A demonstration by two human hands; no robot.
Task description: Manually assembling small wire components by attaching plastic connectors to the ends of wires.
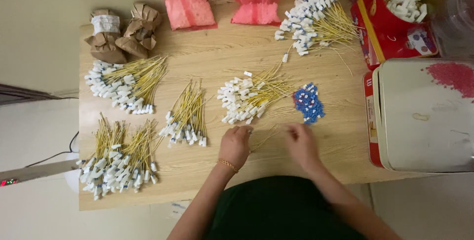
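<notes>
Fingers of our left hand (236, 144) pinch one end of a thin yellow cable (264, 139); fingers of our right hand (301, 144) close on its other end, so both hands hold the same strand low at the front of the wooden table (212, 47).

Item, in work: one yellow cable, slack between the hands, just below the loose heap of white-tipped cables (249, 97).

Item, adjacent: small pile of blue caps (308, 104), just above the right hand, touching the heap's right edge.

Item, sorted stock: bundles of finished cables at the left (126, 84), lower left (118, 158) and centre (187, 119); another heap at the upper right (313, 20).

Item, periphery: two pink bags (185, 3), brown paper packets (123, 33), a red box of white connectors (395, 18), a white tray (427, 114) with pink granules.

Risks, as we judge them: the strand is fine and slack, so a tug could kink it or slip it from a pinch. The right wrist sits near the blue caps; a careless sweep could scatter them into the heap or off the table. Loose strands overlap, so lifting one may drag its neighbours and tangle the sorted bundles.
</notes>
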